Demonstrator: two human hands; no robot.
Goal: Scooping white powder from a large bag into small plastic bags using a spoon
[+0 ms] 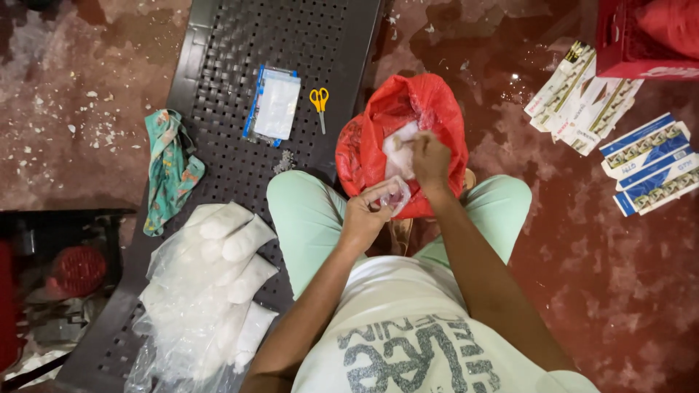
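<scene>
Red bag: right hand fingers inside, grip unclear; left hand pinches one clear pouch.

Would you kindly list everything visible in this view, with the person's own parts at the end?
Red plastic bag: one, red, open between the knees, white stuff inside.
Small clear pouch: one, transparent, in the left hand.
Bench: one, dark perforated metal, left of the person.
Filled pouches: several, white, piled on the bench in clear plastic.
Scissors: one, yellow handles, on the bench.
Flat packet: one, clear with blue edge, on the bench.
Cloth: one, teal patterned, bench edge.
Cartons: several, white and blue, on the floor, right.
Crate: one, red, top right.
Left hand: grip on the pouch.
Right hand: in the bag, pinching something small.
</scene>
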